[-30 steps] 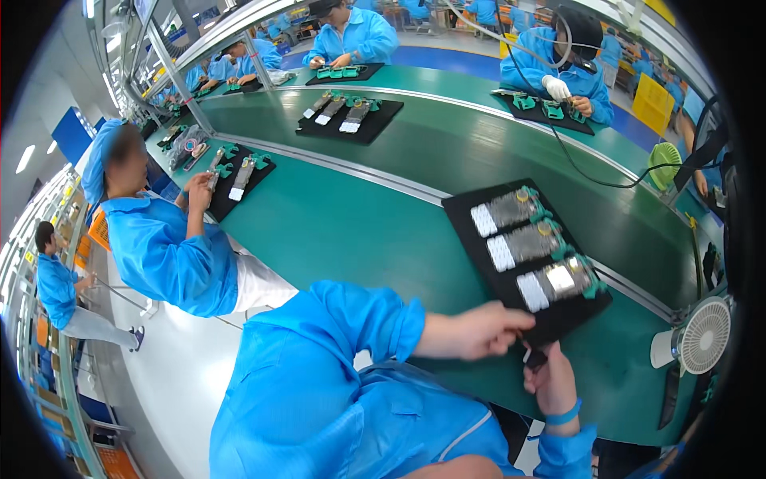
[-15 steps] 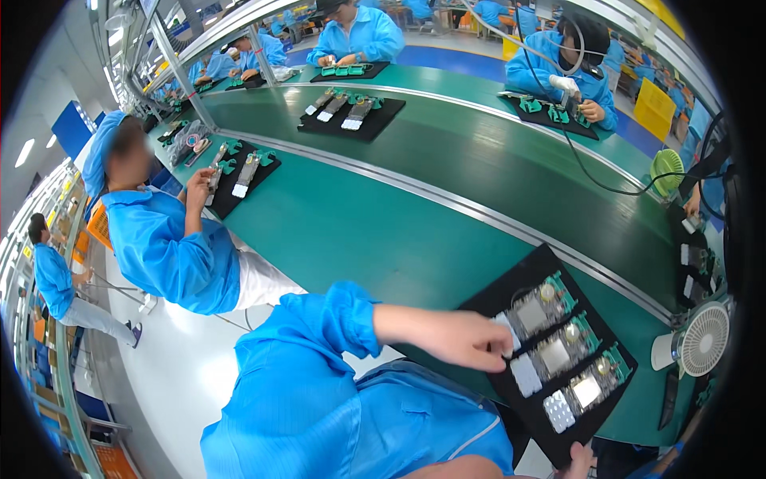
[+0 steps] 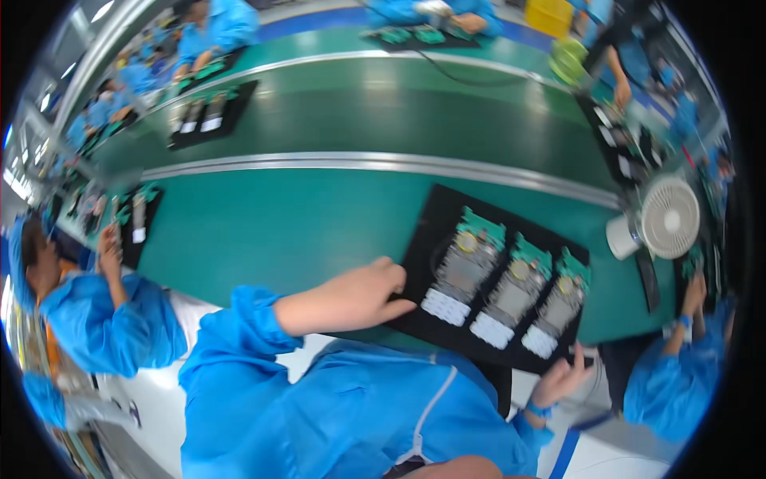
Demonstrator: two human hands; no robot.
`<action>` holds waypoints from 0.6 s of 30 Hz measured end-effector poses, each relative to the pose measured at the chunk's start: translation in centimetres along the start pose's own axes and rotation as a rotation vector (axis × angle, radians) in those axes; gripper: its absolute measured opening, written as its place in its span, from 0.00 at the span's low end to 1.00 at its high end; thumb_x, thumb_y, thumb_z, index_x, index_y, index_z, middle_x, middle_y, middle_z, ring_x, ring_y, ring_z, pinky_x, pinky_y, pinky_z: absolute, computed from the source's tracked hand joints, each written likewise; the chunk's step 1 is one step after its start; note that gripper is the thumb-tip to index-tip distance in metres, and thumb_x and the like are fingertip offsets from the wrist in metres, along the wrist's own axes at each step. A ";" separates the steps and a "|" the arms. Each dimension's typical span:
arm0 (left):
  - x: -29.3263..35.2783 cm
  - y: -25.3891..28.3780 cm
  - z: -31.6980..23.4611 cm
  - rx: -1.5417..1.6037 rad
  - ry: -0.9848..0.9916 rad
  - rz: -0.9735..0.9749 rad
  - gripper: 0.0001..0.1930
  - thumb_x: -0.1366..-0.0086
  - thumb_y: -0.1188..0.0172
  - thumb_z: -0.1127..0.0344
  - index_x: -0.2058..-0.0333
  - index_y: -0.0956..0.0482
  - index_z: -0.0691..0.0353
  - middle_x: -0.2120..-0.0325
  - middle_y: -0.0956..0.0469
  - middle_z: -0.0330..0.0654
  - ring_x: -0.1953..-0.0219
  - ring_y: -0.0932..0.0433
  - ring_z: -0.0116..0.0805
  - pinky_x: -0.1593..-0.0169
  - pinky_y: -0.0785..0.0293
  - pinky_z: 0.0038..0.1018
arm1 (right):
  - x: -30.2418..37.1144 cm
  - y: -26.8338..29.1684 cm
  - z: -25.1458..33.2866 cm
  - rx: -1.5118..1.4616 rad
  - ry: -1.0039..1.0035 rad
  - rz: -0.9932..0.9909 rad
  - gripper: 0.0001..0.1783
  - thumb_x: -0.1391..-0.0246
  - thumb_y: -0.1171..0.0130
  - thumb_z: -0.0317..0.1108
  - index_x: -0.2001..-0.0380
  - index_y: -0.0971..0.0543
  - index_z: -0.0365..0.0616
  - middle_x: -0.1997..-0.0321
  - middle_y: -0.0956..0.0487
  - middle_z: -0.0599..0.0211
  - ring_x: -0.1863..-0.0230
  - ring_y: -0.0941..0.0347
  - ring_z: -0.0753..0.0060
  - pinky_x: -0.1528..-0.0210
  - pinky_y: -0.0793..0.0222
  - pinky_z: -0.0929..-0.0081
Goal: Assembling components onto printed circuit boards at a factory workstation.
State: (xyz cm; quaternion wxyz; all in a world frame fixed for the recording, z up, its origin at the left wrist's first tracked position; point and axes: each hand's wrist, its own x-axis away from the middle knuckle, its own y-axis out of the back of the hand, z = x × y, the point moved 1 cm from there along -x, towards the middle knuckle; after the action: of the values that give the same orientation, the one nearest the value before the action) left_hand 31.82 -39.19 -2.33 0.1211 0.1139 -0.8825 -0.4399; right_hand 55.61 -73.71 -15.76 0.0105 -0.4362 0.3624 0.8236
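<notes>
A black mat [image 3: 427, 231] lies at an angle on the green bench. On it are three device boards side by side: a left one [image 3: 464, 267], a middle one [image 3: 511, 294] and a right one [image 3: 558, 310]. Each has a green piece at its far end, a round part, a grey middle and a white dotted near end. My left hand [image 3: 351, 297] hovers at the mat's left edge, thumb apart from the curled fingers, holding nothing visible. By the mat's near right corner is my right hand [image 3: 558, 383], fingers spread; whether it touches the mat is unclear.
A white fan [image 3: 669, 217] stands to the right, a dark flat strip [image 3: 647, 279] beside it. Past a metal rail [image 3: 359, 162] runs a dark green belt [image 3: 383, 112]. Co-workers sit left, right and across, with similar black mats.
My view has turned right, so the mat sits straighter and farther left. My left hand has drawn back from the left board's white end to the mat's edge. More of my right hand shows.
</notes>
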 end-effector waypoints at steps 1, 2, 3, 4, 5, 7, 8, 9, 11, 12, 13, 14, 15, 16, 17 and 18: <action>0.1 -0.1 0.0 0.003 -0.003 -0.009 0.16 0.36 0.39 0.54 0.66 0.27 0.64 0.67 0.28 0.54 0.65 0.25 0.56 0.60 0.28 0.43 | -0.7 -0.2 1.1 0.015 0.011 0.019 0.24 0.33 0.58 0.43 0.44 0.26 0.38 0.40 0.27 0.52 0.34 0.45 0.37 0.30 0.59 0.49; 0.4 -0.1 0.0 0.002 0.000 -0.026 0.16 0.36 0.39 0.55 0.66 0.27 0.64 0.67 0.28 0.53 0.66 0.25 0.55 0.62 0.28 0.43 | -2.0 -0.8 1.7 -0.078 0.032 -0.097 0.24 0.33 0.59 0.43 0.44 0.26 0.37 0.41 0.26 0.54 0.36 0.43 0.34 0.30 0.59 0.48; 0.6 -0.3 -0.3 0.029 0.024 -0.005 0.15 0.37 0.38 0.56 0.67 0.26 0.63 0.68 0.28 0.51 0.67 0.25 0.52 0.63 0.27 0.41 | -2.6 -0.3 1.4 -0.059 -0.007 -0.043 0.23 0.35 0.56 0.41 0.46 0.24 0.37 0.33 0.43 0.32 0.32 0.45 0.34 0.33 0.51 0.50; 0.6 -0.4 -0.2 0.033 0.011 0.009 0.15 0.37 0.38 0.56 0.67 0.26 0.63 0.68 0.28 0.51 0.67 0.25 0.52 0.63 0.27 0.41 | -3.2 -0.6 1.0 -0.047 -0.066 -0.016 0.21 0.36 0.54 0.39 0.45 0.24 0.41 0.34 0.41 0.32 0.33 0.45 0.34 0.34 0.50 0.49; 0.6 -0.5 -0.1 0.031 -0.028 0.022 0.14 0.37 0.38 0.56 0.66 0.26 0.62 0.68 0.28 0.50 0.67 0.25 0.51 0.63 0.27 0.40 | -3.6 -0.8 0.7 0.040 -0.122 0.006 0.20 0.37 0.49 0.37 0.44 0.24 0.44 0.37 0.38 0.36 0.35 0.42 0.36 0.35 0.48 0.50; 0.5 -0.9 -0.1 0.023 -0.069 0.034 0.14 0.37 0.38 0.56 0.66 0.25 0.62 0.68 0.28 0.50 0.67 0.24 0.50 0.63 0.27 0.40 | -6.7 -0.8 2.0 0.274 0.011 0.103 0.20 0.38 0.46 0.37 0.45 0.24 0.45 0.40 0.35 0.40 0.41 0.39 0.39 0.39 0.46 0.51; 0.3 -1.3 0.1 -0.023 -0.132 0.044 0.13 0.37 0.38 0.56 0.66 0.25 0.61 0.67 0.27 0.50 0.67 0.24 0.50 0.62 0.26 0.39 | -7.7 -0.9 2.5 0.227 0.001 0.088 0.20 0.38 0.45 0.37 0.45 0.25 0.43 0.43 0.34 0.44 0.46 0.38 0.43 0.42 0.45 0.52; 0.1 -1.5 0.2 -0.070 -0.194 0.054 0.13 0.37 0.38 0.57 0.65 0.24 0.61 0.67 0.27 0.49 0.66 0.24 0.49 0.62 0.26 0.39 | -7.8 -1.0 2.6 0.234 0.000 0.083 0.20 0.38 0.45 0.37 0.45 0.25 0.43 0.43 0.34 0.44 0.46 0.38 0.43 0.42 0.45 0.52; -0.4 -1.0 0.3 -0.082 -0.209 0.066 0.13 0.39 0.37 0.57 0.66 0.25 0.60 0.67 0.27 0.48 0.65 0.23 0.48 0.62 0.26 0.38 | -8.1 -0.9 2.9 0.120 -0.025 -0.020 0.18 0.37 0.46 0.34 0.45 0.24 0.43 0.43 0.34 0.44 0.47 0.37 0.46 0.45 0.42 0.55; -0.7 -0.8 0.5 -0.118 -0.197 0.065 0.12 0.39 0.36 0.58 0.67 0.25 0.60 0.67 0.27 0.48 0.64 0.23 0.47 0.62 0.26 0.38 | -7.4 -0.2 3.4 -0.001 -0.241 0.065 0.15 0.36 0.49 0.31 0.48 0.24 0.39 0.43 0.30 0.44 0.46 0.33 0.46 0.41 0.41 0.54; -1.1 -0.6 0.6 -0.153 -0.184 0.064 0.12 0.40 0.36 0.58 0.68 0.25 0.60 0.67 0.27 0.47 0.64 0.23 0.47 0.62 0.26 0.38 | -6.6 0.2 3.9 -0.043 -0.198 0.094 0.15 0.36 0.50 0.30 0.49 0.24 0.39 0.47 0.28 0.47 0.47 0.32 0.47 0.41 0.40 0.57; -1.7 -0.3 0.4 -0.185 -0.265 -0.043 0.12 0.41 0.35 0.60 0.68 0.26 0.59 0.66 0.27 0.45 0.64 0.23 0.46 0.63 0.26 0.37 | -5.8 0.7 4.6 -0.081 -0.166 0.120 0.14 0.36 0.50 0.30 0.50 0.23 0.38 0.50 0.25 0.49 0.49 0.30 0.47 0.41 0.39 0.60; -2.3 -0.4 0.3 -0.186 -0.268 -0.038 0.12 0.41 0.35 0.60 0.68 0.26 0.59 0.66 0.27 0.45 0.64 0.23 0.46 0.63 0.26 0.37 | -5.8 1.0 6.7 -0.032 -0.007 0.100 0.13 0.37 0.50 0.27 0.52 0.22 0.38 0.59 0.23 0.55 0.54 0.27 0.51 0.44 0.37 0.63; -3.1 -0.5 0.2 -0.148 -0.328 -0.129 0.11 0.42 0.34 0.61 0.68 0.27 0.59 0.66 0.27 0.44 0.65 0.23 0.46 0.63 0.26 0.37 | -5.4 0.9 7.5 -0.093 -0.039 0.107 0.12 0.38 0.49 0.25 0.53 0.22 0.37 0.61 0.24 0.54 0.60 0.27 0.53 0.55 0.35 0.66; -3.9 -0.6 0.2 -0.105 -0.386 -0.224 0.11 0.42 0.34 0.62 0.67 0.28 0.59 0.66 0.27 0.43 0.65 0.23 0.46 0.64 0.26 0.37 | -5.1 1.0 8.0 -0.152 -0.067 0.115 0.12 0.40 0.48 0.23 0.54 0.21 0.37 0.64 0.26 0.53 0.66 0.27 0.56 0.66 0.32 0.69; -4.5 -0.9 0.4 -0.079 -0.428 -0.267 0.13 0.42 0.33 0.63 0.66 0.29 0.58 0.65 0.27 0.42 0.69 0.23 0.44 0.66 0.26 0.36 | -4.8 1.3 8.2 -0.212 -0.180 0.170 0.11 0.43 0.46 0.20 0.57 0.21 0.38 0.67 0.27 0.55 0.68 0.28 0.58 0.67 0.33 0.68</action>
State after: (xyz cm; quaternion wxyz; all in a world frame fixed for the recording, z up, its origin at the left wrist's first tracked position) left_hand 36.01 -38.05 -3.81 -0.1232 0.1290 -0.8472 -0.5004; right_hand 52.31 -68.22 -8.61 -0.0729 -0.3271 0.3066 0.8909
